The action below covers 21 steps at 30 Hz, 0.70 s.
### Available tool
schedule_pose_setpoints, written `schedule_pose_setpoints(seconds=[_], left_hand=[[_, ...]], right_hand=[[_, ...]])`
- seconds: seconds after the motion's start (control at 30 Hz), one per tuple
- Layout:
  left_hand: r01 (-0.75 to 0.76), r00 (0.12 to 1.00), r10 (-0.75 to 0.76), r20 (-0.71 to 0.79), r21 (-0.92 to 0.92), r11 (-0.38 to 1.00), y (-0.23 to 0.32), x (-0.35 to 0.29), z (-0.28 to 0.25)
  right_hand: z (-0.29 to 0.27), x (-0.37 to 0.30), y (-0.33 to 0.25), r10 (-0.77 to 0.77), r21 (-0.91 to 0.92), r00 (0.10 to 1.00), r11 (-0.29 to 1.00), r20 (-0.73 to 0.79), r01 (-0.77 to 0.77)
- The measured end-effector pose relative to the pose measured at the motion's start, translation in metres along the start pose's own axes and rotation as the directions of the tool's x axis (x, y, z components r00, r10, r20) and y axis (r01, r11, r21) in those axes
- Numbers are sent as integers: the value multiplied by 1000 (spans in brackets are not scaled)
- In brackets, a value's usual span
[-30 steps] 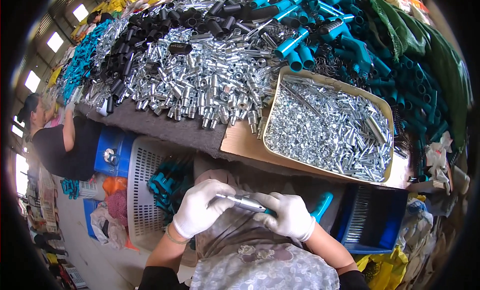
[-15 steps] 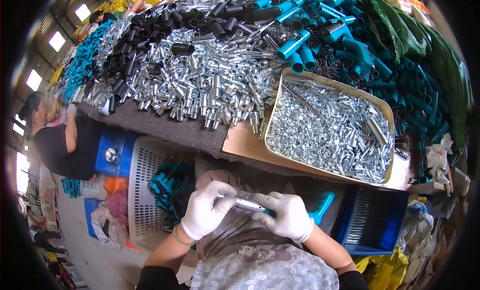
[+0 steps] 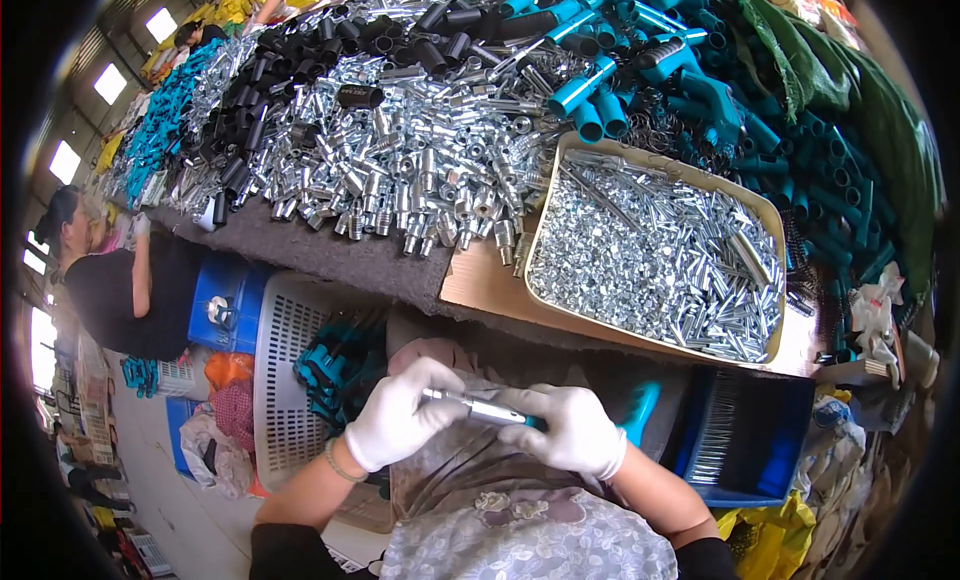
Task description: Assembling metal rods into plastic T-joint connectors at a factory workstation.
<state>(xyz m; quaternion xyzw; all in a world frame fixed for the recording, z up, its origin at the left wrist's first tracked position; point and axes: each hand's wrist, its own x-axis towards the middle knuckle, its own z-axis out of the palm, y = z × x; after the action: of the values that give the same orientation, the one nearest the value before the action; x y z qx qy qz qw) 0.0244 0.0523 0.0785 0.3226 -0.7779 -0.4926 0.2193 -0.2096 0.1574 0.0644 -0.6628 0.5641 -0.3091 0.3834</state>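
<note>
In front of my lap, a teal pistol-shaped tool with a silver metal barrel (image 3: 492,412) lies between my two white-gloved hands. My right hand (image 3: 570,430) is closed round its teal body, and the teal grip (image 3: 641,412) sticks out beyond that hand. The fingers of my left hand (image 3: 405,418) pinch the barrel's front end, where a narrower silver tip (image 3: 432,394) shows above the thumb. What else may lie inside the left fingers is hidden.
A cream tray (image 3: 655,342) of small metal pins and nuts stands on the bench beyond my hands. Metal fittings (image 3: 400,160), black sleeves and teal housings (image 3: 700,90) are heaped behind. A white crate (image 3: 268,380) stands left, a blue bin (image 3: 750,485) right. Another person (image 3: 115,280) works further left.
My left hand has shifted slightly left and its wrist has turned, showing more of the barrel's silver tip. The right hand keeps its grip on the tool, almost still.
</note>
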Motion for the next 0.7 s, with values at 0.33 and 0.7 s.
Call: schedule_pose_setpoints(seconds=[0.33,0.7], left_hand=[[50,989,-65,-136,-106,993,0,3,18],[-428,897,380,225,233,873,7,21,0]], right_hand=[[2,2,-16,-10,-358,993,933,-114,-32],[-5,-7,23,-43,0,999,999,-16,43]])
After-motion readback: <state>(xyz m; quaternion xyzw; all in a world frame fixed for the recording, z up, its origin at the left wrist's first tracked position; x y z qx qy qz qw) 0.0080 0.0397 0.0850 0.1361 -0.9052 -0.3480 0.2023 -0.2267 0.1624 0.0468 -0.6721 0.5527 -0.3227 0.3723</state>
